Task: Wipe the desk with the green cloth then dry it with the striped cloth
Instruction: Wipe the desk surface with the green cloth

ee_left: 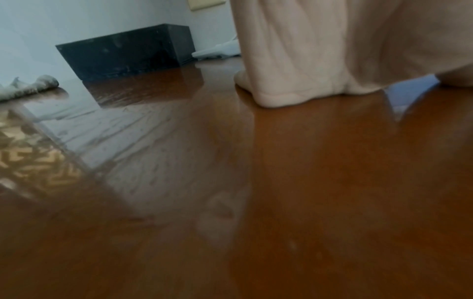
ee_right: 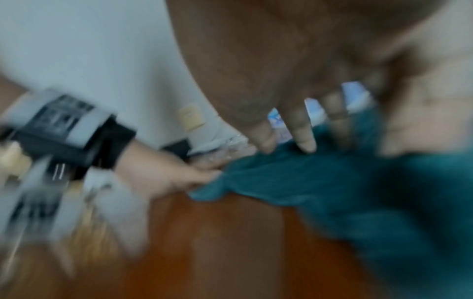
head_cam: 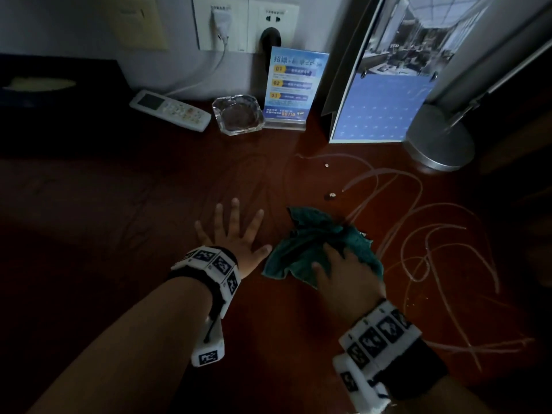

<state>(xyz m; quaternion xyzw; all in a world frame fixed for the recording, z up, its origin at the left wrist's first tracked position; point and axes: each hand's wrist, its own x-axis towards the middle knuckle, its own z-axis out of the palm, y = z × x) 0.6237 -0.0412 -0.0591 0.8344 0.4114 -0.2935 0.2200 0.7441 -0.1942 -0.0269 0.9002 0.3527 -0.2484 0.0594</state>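
The right hand [head_cam: 337,273] presses down on the crumpled green cloth [head_cam: 316,240], fingers spread over it, near the middle of the desk [head_cam: 119,234]. Just beside it, the left hand [head_cam: 236,234] lies flat on the wood, fingers splayed and holding nothing. Pale looping smears [head_cam: 433,234] mark the glossy reddish-brown surface toward its right edge. Along the back edge, under wall sockets [head_cam: 245,22], stand a remote [head_cam: 170,110], a glass ashtray [head_cam: 237,115], a blue sign [head_cam: 291,91], a calendar [head_cam: 385,85] and a lamp base [head_cam: 439,138].
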